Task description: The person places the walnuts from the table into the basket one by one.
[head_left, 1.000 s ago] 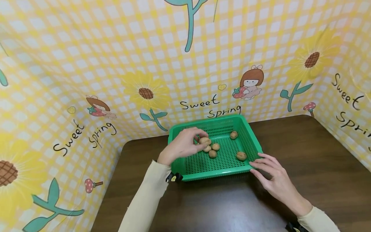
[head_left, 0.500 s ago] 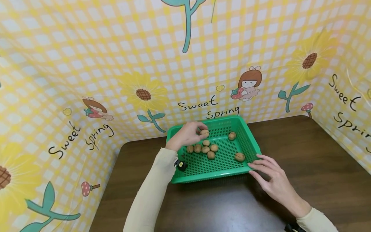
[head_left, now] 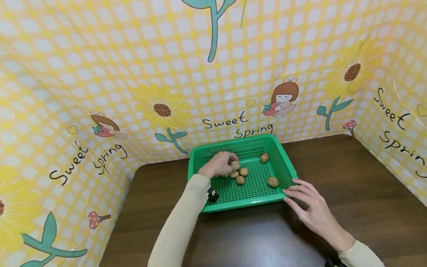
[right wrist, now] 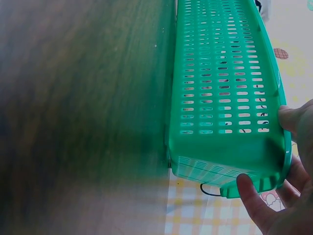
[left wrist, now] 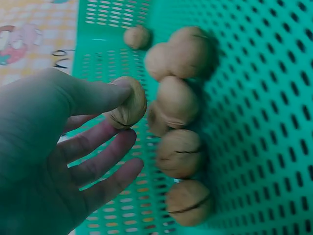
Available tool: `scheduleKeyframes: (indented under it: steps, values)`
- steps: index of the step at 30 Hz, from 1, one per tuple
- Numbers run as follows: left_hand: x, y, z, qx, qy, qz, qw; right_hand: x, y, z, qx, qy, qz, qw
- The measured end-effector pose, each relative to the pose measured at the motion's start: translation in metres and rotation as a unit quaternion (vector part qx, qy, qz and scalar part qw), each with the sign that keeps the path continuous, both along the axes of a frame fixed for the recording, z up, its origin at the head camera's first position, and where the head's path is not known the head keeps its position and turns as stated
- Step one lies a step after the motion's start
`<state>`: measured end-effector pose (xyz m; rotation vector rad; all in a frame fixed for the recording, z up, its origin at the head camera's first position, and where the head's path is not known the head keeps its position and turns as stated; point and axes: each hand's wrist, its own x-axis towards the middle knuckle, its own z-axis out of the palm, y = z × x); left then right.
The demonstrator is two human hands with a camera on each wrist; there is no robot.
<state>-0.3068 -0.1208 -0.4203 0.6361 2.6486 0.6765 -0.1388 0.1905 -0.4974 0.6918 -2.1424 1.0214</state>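
Observation:
My left hand [head_left: 218,165] reaches into the green basket [head_left: 247,203] and pinches a walnut [left wrist: 128,105] between thumb and index finger. The other fingers spread out below it in the left wrist view. Beside the held nut, several walnuts [left wrist: 178,154] stand in an uneven line on the perforated floor. Part of that group is hidden behind the hand in the head view. My right hand [head_left: 313,209] holds the basket's near right corner, with the thumb against the rim [right wrist: 283,98] and the fingers round the corner.
Two walnuts lie apart from the group: one walnut [head_left: 264,157] near the back right, another walnut [head_left: 273,181] near the front right. The basket stands on a dark wooden table [head_left: 253,237]. A yellow checked cloth [head_left: 186,74] hangs behind the table and along its sides.
My left hand rose with the walnut, showing the nuts beneath, then came down again over the group. The right hand has stayed at the basket's corner.

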Motion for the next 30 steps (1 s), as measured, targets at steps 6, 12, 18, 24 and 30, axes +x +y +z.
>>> scheduleKeyframes:
  steps: [6,12,18,24,30]
  values:
    - [-0.003,0.003,-0.011,-0.007,0.009,0.001,0.9999,-0.001,0.001,0.001,0.001,0.001,-0.001,1.0]
    - [-0.004,0.009,-0.019,-0.042,0.031,0.003,0.9987,0.0,0.0,0.001,0.0,0.002,0.0,1.0]
    - [-0.004,0.013,-0.025,-0.051,0.038,-0.006,0.9979,0.001,0.0,0.0,0.001,-0.002,-0.001,1.0]
    - [-0.005,0.014,-0.028,-0.065,0.048,-0.031,0.9962,0.001,0.0,-0.001,0.004,-0.001,-0.001,1.0]
    - [-0.009,0.015,-0.032,-0.073,0.047,-0.037,0.9955,0.0,0.001,-0.001,0.005,-0.009,-0.004,0.9999]
